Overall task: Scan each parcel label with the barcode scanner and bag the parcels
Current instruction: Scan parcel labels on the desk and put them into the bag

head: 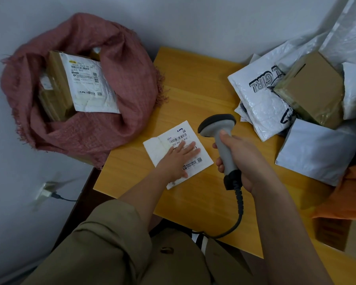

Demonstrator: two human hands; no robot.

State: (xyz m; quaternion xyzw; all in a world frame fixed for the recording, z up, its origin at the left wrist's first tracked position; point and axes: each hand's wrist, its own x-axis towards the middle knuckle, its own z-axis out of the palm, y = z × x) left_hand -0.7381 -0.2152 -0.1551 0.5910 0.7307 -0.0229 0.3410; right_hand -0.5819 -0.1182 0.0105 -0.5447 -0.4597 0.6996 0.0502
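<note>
Right hand (237, 159) gripping scanner (220, 130), left fingers (185, 150) flat on parcel (176, 154)

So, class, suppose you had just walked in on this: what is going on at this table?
A person is scanning parcels at a wooden table. The left hand lies flat on a small white parcel, holding it down with its barcode label face up. The right hand grips a grey barcode scanner, its head close beside the label. A pink fabric bag on the left already holds parcels, while more white mailers and a cardboard box wait in a pile on the right.
</note>
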